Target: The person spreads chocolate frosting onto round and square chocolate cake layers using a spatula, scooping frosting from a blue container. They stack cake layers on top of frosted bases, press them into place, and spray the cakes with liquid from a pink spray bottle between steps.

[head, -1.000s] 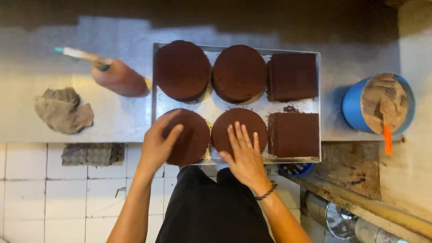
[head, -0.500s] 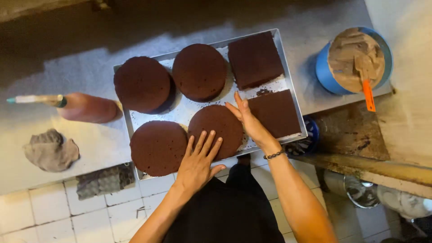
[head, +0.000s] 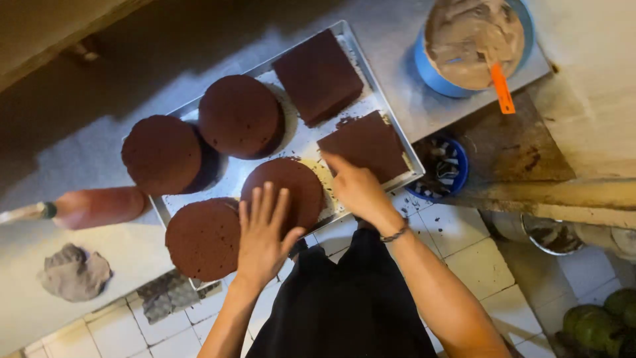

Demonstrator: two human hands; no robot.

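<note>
Your left hand [head: 264,233] is flat with fingers spread, resting on the near edge of the round chocolate cake [head: 283,192] in the front middle of the metal tray [head: 299,142], not gripping. Your right hand [head: 356,188] sits just beside it on the right, fingers loose and touching the cake's side near the square cake [head: 366,144]. The blue frosting bucket [head: 472,41] stands off to the far right.

Left hand [head: 263,237] now off near-left round cake [head: 203,238], onto middle one [head: 283,192].
</note>
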